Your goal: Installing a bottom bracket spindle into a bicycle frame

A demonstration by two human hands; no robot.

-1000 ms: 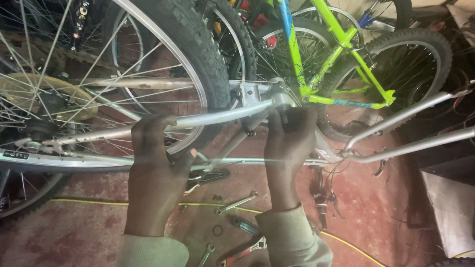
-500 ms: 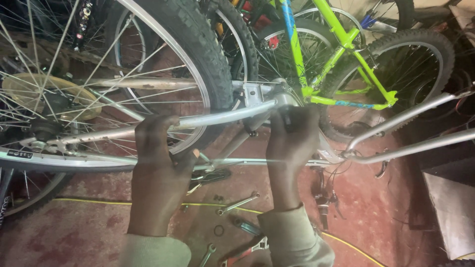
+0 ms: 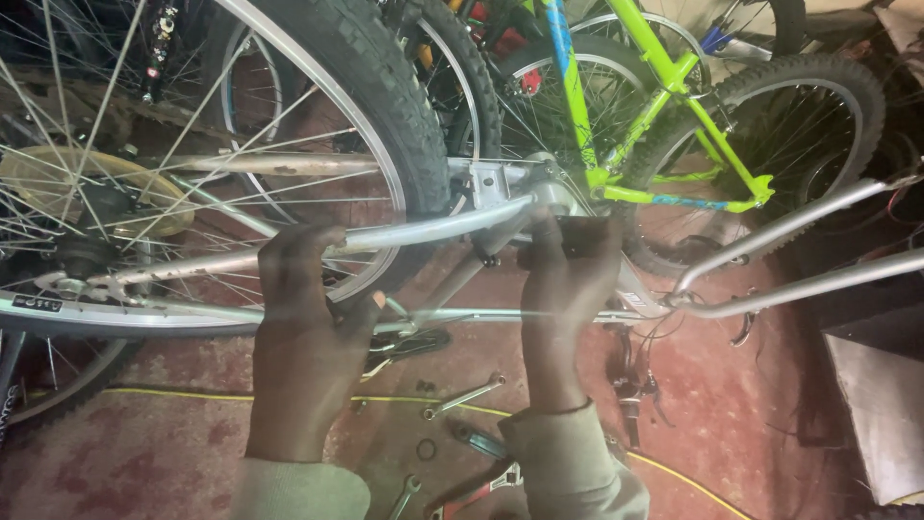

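Observation:
A silver bicycle frame (image 3: 770, 231) lies upside down in front of me, its rear wheel (image 3: 385, 106) with a knobby black tyre at the left. My left hand (image 3: 308, 337) is wrapped around the silver chainstay tube (image 3: 423, 229) just beside the tyre. My right hand (image 3: 568, 279) is closed over a dark part at the bottom bracket shell (image 3: 549, 193); what it holds is hidden by the fingers. Both sleeves are pale green.
A lime-green bicycle (image 3: 674, 125) with a black tyre stands behind the silver one. On the red floor (image 3: 731, 424) below my arms lie wrenches (image 3: 467, 395), a red-handled tool (image 3: 472, 496) and a yellow cable (image 3: 173, 393). A grey box (image 3: 881, 404) sits at the right.
Almost nothing has shifted; both hands keep the same grip on the frame, with only a slight camera move.

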